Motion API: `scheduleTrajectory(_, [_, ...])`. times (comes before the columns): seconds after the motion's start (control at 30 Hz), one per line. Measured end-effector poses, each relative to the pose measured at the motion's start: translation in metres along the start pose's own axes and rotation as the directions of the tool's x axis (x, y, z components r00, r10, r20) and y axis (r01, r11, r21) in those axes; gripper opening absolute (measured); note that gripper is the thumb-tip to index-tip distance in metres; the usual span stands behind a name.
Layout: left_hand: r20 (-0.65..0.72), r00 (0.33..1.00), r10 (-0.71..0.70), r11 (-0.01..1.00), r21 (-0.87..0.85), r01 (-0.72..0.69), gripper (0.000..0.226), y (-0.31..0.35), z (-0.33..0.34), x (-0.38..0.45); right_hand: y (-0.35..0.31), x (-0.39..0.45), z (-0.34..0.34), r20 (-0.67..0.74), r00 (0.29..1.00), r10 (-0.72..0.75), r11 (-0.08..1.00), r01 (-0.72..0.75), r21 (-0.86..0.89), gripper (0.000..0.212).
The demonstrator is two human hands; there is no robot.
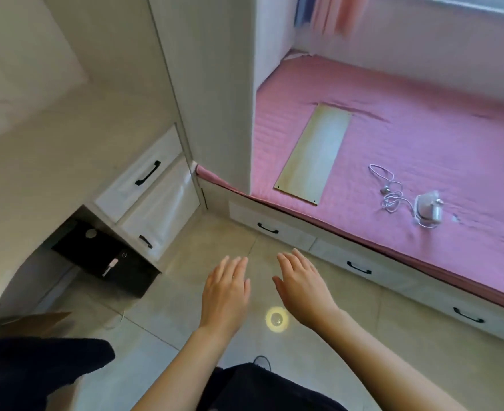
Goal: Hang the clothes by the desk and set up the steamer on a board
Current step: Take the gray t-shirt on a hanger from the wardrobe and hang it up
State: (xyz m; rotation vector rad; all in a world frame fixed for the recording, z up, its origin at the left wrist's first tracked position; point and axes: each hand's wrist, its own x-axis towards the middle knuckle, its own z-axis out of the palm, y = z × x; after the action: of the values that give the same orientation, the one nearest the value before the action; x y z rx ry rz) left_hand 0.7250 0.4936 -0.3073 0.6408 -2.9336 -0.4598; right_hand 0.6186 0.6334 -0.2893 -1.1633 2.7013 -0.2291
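A pale wooden board point(314, 154) lies flat on the pink bed cover point(422, 129). To its right on the cover rests a small white steamer point(428, 207) with its white cord point(388, 188) coiled beside it. My left hand point(227, 292) and my right hand point(301, 283) hover side by side over the tiled floor, palms down, fingers straight, holding nothing. Both are well short of the bed. A dark garment point(37, 366) shows at the lower left edge.
A white desk point(66, 137) with drawers point(144, 176) stands at left, a black box point(105, 259) in the gap beneath it. Bed-base drawers point(360, 268) with black handles run along the right. A bright light spot point(276, 318) reflects on the floor tiles.
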Motion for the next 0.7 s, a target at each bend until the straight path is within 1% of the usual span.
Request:
scheduleTrajectory(0.13, [0.004,0.994,0.110,0.994,0.004,-0.110,0.046,0.031,0.010,0.039,0.046,0.007,-0.014,-0.024,0.996,0.087,0.996,-0.087,0.006,0.055])
scheduleTrajectory(0.23, [-0.006,0.981,0.195,0.980,0.035,-0.195,0.047,0.043,0.015,0.071,0.073,0.019,-0.022,-0.029,0.990,0.142,0.990,-0.141,0.013,0.056])
scheduleTrajectory(0.3, [-0.007,0.974,0.227,0.973,0.054,-0.226,0.047,0.047,0.019,0.095,0.087,0.030,-0.026,-0.028,0.986,0.166,0.986,-0.166,0.012,0.055])
scheduleTrajectory(0.57, [0.030,0.969,0.246,0.968,0.044,-0.247,0.052,0.067,0.034,0.200,0.143,0.109,-0.041,-0.063,0.981,0.184,0.982,-0.187,-0.038,0.054])
scheduleTrajectory(0.7, [0.070,0.974,0.217,0.975,0.025,-0.220,0.057,0.078,0.035,0.261,0.169,0.163,-0.065,-0.080,0.977,0.196,0.980,-0.197,-0.011,0.052])
